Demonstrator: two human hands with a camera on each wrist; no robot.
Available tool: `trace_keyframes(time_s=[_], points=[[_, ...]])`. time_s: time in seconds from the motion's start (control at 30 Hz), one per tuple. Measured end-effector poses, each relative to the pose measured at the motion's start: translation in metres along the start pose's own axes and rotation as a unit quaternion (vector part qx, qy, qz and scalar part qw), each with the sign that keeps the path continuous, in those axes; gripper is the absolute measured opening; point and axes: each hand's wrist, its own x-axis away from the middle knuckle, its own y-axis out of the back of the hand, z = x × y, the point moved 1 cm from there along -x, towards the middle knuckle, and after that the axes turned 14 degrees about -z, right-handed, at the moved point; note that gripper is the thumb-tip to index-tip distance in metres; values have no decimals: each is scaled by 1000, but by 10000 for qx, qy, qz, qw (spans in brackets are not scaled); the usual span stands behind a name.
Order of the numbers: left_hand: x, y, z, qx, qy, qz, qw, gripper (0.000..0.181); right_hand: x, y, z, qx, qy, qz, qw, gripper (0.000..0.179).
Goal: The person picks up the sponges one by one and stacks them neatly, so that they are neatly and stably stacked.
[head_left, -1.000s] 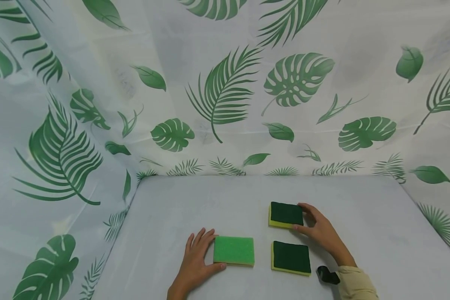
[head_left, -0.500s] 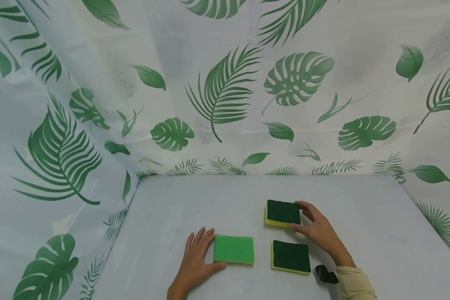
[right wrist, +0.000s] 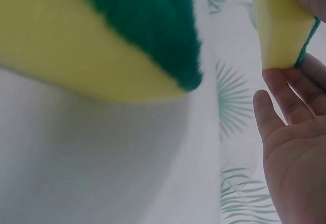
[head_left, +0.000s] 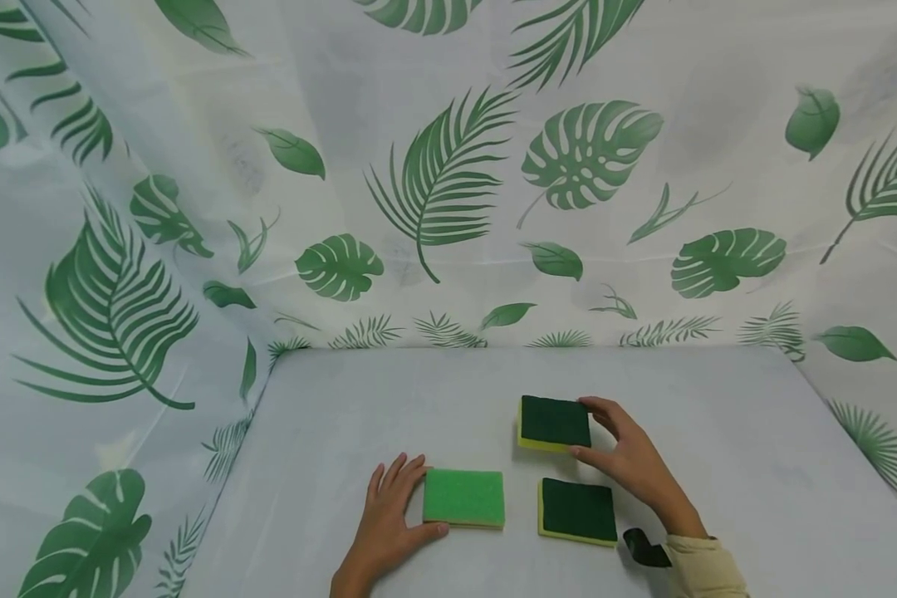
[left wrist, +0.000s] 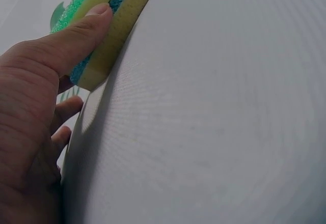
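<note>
In the head view my left hand (head_left: pixel 390 519) holds a bright green sponge (head_left: pixel 463 497) at its left end. The left wrist view shows a stack there: the green-topped sponge (left wrist: pixel 76 5) lies over a blue-and-yellow sponge (left wrist: pixel 113 46), with the thumb along the side of both. My right hand (head_left: pixel 635 461) pinches a dark green and yellow sponge (head_left: pixel 555 422) by its right end, thumb in front and fingers behind. A shadow shows under that sponge, which looks raised off the table. Nearer me lies a second dark green and yellow sponge (head_left: pixel 577 510), which neither hand touches.
The white table (head_left: pixel 389 399) ends at a leaf-printed curtain (head_left: pixel 448 174) behind and at both sides. A small black object (head_left: pixel 646 548) sits beside the right wrist, at the beige sleeve (head_left: pixel 706 567).
My right hand has carried its dark green sponge to the left and slightly away from me, in line with its shadow. The left hand and the other sponges have stayed in place.
</note>
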Motion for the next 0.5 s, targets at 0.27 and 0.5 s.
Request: trace_keyframes(time_s=[0.27, 0.5], points=[[1, 0, 0, -5, -70, -63, 10000, 86, 4, -4, 20, -122, 136, 33, 9998, 82], [1, 1, -1, -3, -39, -14, 10000, 86, 11, -12, 37, -168, 254, 12, 9995, 81]])
